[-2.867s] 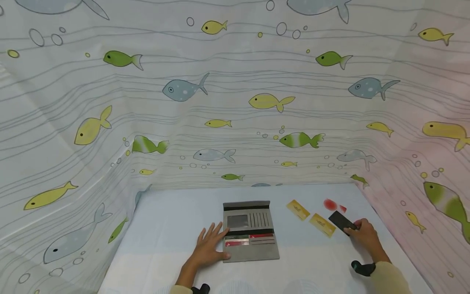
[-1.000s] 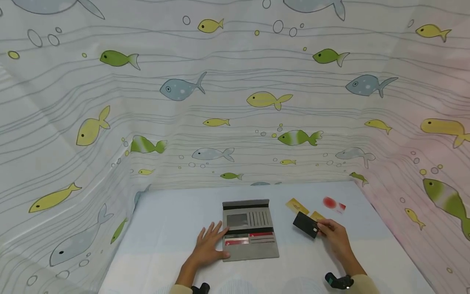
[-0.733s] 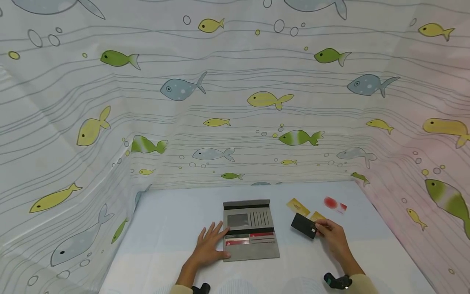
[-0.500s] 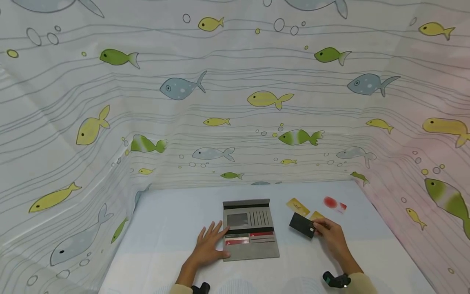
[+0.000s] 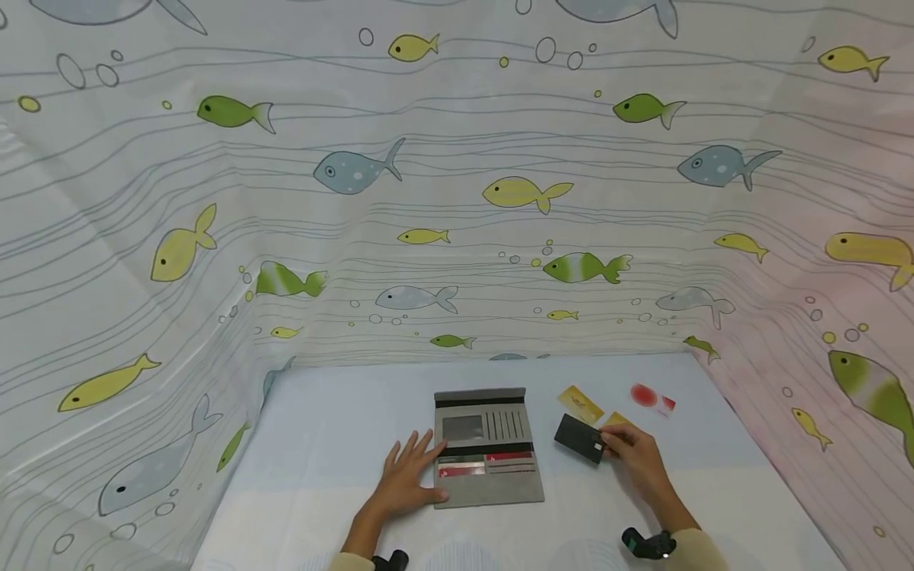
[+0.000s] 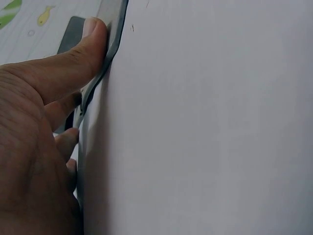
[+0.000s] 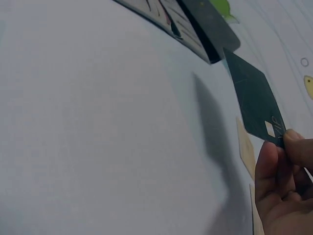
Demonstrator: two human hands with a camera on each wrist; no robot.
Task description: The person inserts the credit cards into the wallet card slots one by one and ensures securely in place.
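Note:
A grey wallet (image 5: 488, 448) lies open on the pale blue table (image 5: 328, 444), with red and green cards in its lower slots. My left hand (image 5: 405, 474) rests flat on the wallet's left edge, fingers spread; in the left wrist view the thumb (image 6: 73, 63) presses the wallet's edge (image 6: 113, 29). My right hand (image 5: 631, 454) pinches a black card (image 5: 578, 438) by one corner, held above the table just right of the wallet. The right wrist view shows the black card (image 7: 254, 98) tilted, near the wallet (image 7: 195, 24).
Two yellow cards (image 5: 580, 404) and a red-and-white card (image 5: 651, 396) lie on the table behind my right hand. Fish-printed cloth (image 5: 457, 198) walls the table on the back and both sides.
My right hand has lifted the black card from the table's right side and carried it left toward the wallet. The left hand has stayed on the wallet.

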